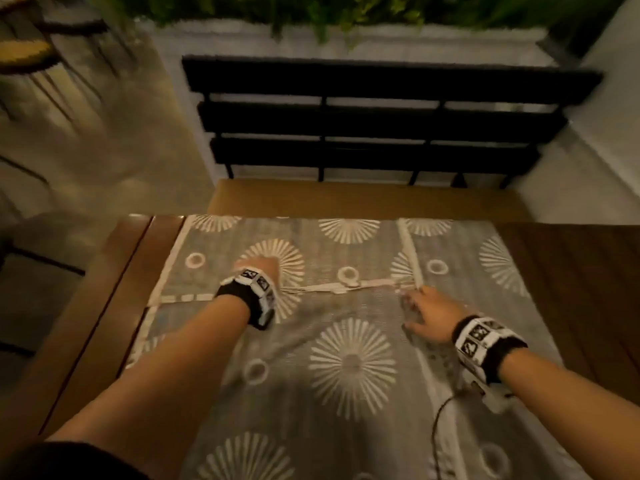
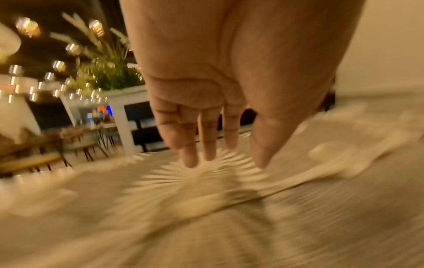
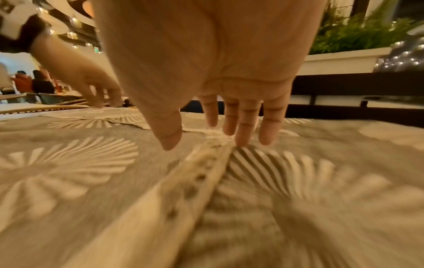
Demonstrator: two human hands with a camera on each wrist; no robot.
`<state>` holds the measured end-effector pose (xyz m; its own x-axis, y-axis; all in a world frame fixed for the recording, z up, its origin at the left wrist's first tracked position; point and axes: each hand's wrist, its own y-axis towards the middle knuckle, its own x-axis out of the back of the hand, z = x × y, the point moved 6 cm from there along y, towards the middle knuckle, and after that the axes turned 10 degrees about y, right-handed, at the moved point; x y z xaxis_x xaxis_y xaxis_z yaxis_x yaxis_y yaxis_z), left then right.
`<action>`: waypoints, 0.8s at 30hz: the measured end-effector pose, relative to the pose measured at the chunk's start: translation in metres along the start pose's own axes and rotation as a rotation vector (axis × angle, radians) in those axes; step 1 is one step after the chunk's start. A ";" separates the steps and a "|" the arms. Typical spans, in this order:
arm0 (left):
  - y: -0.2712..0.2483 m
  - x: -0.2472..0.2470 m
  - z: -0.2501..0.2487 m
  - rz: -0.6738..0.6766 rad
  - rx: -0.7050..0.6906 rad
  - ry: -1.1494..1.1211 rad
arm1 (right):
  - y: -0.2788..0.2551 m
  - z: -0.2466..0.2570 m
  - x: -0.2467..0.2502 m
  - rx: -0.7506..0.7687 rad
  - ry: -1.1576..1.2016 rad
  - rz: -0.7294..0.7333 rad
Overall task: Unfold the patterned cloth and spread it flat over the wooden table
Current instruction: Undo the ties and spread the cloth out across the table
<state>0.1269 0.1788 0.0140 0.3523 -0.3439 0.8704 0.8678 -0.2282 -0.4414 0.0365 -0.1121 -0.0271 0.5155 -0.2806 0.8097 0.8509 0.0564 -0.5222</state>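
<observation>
Where the near part of the patterned cloth lies closest to the person, it already rests flat, its pale starburst motifs undistorted; a thin dark cable trails across it from the right wrist unit. Further out, the right hand hovers low over a pale border strip that runs along the cloth, with the fingers straight and slightly spread. The fingertips touch the strip and hold nothing — a posture suited to pressing a ridge down, not to lifting it. Level with it, the left hand reaches to a starburst motif, fingers extended and loosely parted, tips at the fabric surface; no fold is pinched between them. Between the two hands a pale hem crosses the cloth, which suggests a panel is still doubled over there. Both hands are judged to be placed along this line so that the layer can be smoothed or turned outward. Bare strips of the wooden table show on the left and right, so coverage is incomplete in width. Beyond the far edge stands a black slatted bench, with a white planter of greenery behind it.
</observation>
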 end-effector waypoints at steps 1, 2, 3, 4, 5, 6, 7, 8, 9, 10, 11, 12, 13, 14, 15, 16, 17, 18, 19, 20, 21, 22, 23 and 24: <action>0.005 0.013 -0.037 -0.062 -0.024 -0.149 | -0.013 -0.015 -0.006 -0.015 0.017 -0.027; 0.005 0.020 -0.074 -0.068 -0.015 -0.341 | -0.026 -0.025 -0.016 -0.026 0.041 -0.026; 0.004 0.021 -0.114 -0.031 0.003 -0.573 | -0.040 -0.032 -0.028 -0.022 0.064 -0.013; 0.010 0.015 -0.153 0.041 0.018 -0.767 | -0.056 -0.037 -0.042 -0.006 0.076 0.005; 0.010 0.015 -0.188 0.117 0.039 -0.900 | -0.073 -0.039 -0.055 0.010 0.072 0.022; 0.018 0.011 -0.212 0.179 0.066 -0.967 | -0.089 -0.039 -0.065 0.027 0.053 0.041; 0.024 0.011 -0.234 0.220 0.088 -1.001 | -0.102 -0.041 -0.074 0.055 0.033 0.063; 0.035 0.011 -0.247 0.237 0.094 -0.974 | -0.112 -0.045 -0.083 0.105 0.015 0.094; 0.043 0.015 -0.258 0.239 0.083 -0.915 | -0.119 -0.048 -0.092 0.174 -0.006 0.131; 0.050 0.020 -0.264 0.230 0.084 -0.850 | -0.124 -0.051 -0.097 0.251 -0.032 0.152; 0.055 0.025 -0.270 0.226 0.086 -0.793 | -0.126 -0.055 -0.100 0.319 -0.061 0.149; 0.055 0.031 -0.273 0.218 0.088 -0.744 | -0.126 -0.057 -0.100 0.362 -0.084 0.131; 0.057 0.034 -0.275 0.208 0.086 -0.694 | -0.125 -0.060 -0.100 0.380 -0.104 0.120; 0.060 0.032 -0.277 0.218 0.091 -0.655 | -0.123 -0.060 -0.101 0.389 -0.128 0.122; 0.060 0.032 -0.277 0.229 0.086 -0.632 | -0.121 -0.060 -0.101 0.391 -0.151 0.137; 0.064 0.029 -0.278 0.251 0.090 -0.620 | -0.120 -0.060 -0.100 0.393 -0.171 0.159; 0.068 0.026 -0.280 0.260 0.093 -0.616 | -0.120 -0.059 -0.098 0.401 -0.181 0.174; 0.073 0.026 -0.281 0.252 0.101 -0.630 | -0.120 -0.058 -0.095 0.414 -0.187 0.175; 0.078 0.028 -0.283 0.248 0.101 -0.661 | -0.120 -0.056 -0.091 0.431 -0.192 0.164; 0.082 0.028 -0.285 0.250 0.100 -0.721 | -0.121 -0.054 -0.089 0.444 -0.189 0.153; 0.084 0.030 -0.289 0.254 0.096 -0.802 | -0.122 -0.053 -0.087 0.448 -0.176 0.146; 0.086 0.030 -0.292 0.260 0.101 -0.880 | -0.123 -0.051 -0.087 0.440 -0.163 0.145; 0.086 0.030 -0.295 0.251 0.102 -0.933 | -0.123 -0.049 -0.088 0.430 -0.162 0.144; 0.084 0.031 -0.296 0.237 0.104 -0.972 | -0.124 -0.045 -0.088 0.431 -0.179 0.139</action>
<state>0.1072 -0.1205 -0.0606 0.6129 0.5327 0.5836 0.7482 -0.1537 -0.6455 -0.1190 -0.1375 -0.0461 0.6043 -0.0752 0.7932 0.7175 0.4842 -0.5008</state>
